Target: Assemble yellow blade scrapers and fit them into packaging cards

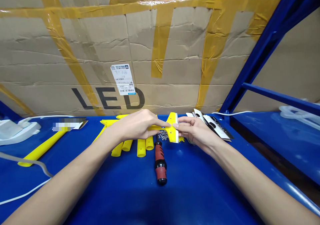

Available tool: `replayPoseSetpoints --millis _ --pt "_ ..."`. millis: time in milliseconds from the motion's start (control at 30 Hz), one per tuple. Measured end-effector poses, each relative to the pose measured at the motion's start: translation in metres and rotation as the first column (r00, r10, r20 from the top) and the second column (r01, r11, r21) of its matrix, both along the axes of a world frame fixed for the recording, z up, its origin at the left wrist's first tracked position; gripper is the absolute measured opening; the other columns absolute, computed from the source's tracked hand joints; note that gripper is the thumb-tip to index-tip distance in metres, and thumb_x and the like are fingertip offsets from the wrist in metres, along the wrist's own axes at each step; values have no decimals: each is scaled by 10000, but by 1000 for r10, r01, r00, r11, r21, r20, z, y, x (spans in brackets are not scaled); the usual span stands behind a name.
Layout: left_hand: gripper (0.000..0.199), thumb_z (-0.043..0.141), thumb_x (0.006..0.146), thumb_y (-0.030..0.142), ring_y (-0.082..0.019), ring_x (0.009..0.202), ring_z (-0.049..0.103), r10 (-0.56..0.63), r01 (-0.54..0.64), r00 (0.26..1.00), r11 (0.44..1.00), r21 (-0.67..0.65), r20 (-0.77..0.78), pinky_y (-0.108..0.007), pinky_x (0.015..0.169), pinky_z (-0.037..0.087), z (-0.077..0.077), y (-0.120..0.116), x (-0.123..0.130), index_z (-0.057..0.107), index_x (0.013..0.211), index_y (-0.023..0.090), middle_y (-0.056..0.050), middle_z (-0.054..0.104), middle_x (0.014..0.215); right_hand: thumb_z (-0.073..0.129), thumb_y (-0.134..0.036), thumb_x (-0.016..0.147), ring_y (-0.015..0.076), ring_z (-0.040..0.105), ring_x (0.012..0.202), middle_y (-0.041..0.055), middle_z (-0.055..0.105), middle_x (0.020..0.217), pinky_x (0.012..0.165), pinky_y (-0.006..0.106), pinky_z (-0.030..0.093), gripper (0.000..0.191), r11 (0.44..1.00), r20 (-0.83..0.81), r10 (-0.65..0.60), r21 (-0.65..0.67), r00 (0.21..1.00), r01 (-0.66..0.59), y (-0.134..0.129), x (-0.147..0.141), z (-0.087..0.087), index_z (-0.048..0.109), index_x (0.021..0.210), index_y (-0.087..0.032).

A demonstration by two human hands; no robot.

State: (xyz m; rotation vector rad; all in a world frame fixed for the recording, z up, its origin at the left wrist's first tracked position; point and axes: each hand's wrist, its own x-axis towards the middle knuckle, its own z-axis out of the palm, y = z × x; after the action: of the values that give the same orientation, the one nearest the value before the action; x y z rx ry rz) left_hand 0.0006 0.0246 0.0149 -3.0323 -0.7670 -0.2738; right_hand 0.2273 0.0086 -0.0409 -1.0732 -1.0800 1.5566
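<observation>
Between my hands is a yellow scraper (172, 136) with a pale strip along its right edge. My left hand (140, 125) grips its handle, fingers wrapped round it. At the strip, my right hand (197, 131) pinches the scraper's edge between thumb and fingers. Below lies a screwdriver (160, 161) with a red and black handle, its tip pointing away from me. Small metal screws (163, 135) are heaped just behind the scraper. Several yellow scraper handles (141, 148) lie beneath and beyond my left hand, partly hidden by it.
A large taped cardboard box (100, 51) walls off the back of the blue table (190, 191). On the left lie a finished-looking yellow scraper (45, 148), a white device (17, 131) and a cable (27, 193). Black-and-white packages (217, 128) lie at right, near the blue metal frame (252, 51).
</observation>
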Motion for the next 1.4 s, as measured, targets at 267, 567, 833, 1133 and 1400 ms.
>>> replayPoseSetpoints --millis 267,567,833,1133,1400 --pt "387 607 943 203 -204 735 706 8 -8 1000 1000 1 10 -294 653 461 -2 0 0 685 1321 225 -106 795 981 968 -195 496 156 693 640 29 769 746 665 291 586 376 999 25 -17 46 1000 16 0 0 -1 720 778 -207" --pt "424 610 928 447 -136 577 575 228 -198 963 961 -193 146 -248 578 391 2 -4 1 648 1258 184 -14 717 742 947 -300 540 144 660 626 15 740 721 680 294 544 421 987 71 -2 158 997 -9 -2 -5 -7 720 874 -181" --pt "520 518 937 478 -86 478 248 346 -318 937 906 -280 52 -280 479 188 3 -4 3 482 520 170 49 317 487 929 -390 593 160 663 648 15 730 737 688 307 541 438 962 134 40 263 990 -74 -7 -12 -8 680 893 -189" --pt "550 547 904 527 -90 462 237 398 -385 918 884 -265 -6 -293 476 193 13 4 -21 467 482 183 36 336 462 621 -228 878 203 645 739 55 719 814 682 334 470 27 767 687 -218 560 693 -313 -4 -2 -15 636 862 -212" --pt "544 554 901 527 -98 416 388 414 -412 907 836 -362 -76 -278 444 235 13 6 -26 438 490 190 8 477 438 551 -55 890 212 561 804 51 625 783 677 306 385 187 520 864 -342 502 371 -691 -11 -6 -22 668 931 -195"
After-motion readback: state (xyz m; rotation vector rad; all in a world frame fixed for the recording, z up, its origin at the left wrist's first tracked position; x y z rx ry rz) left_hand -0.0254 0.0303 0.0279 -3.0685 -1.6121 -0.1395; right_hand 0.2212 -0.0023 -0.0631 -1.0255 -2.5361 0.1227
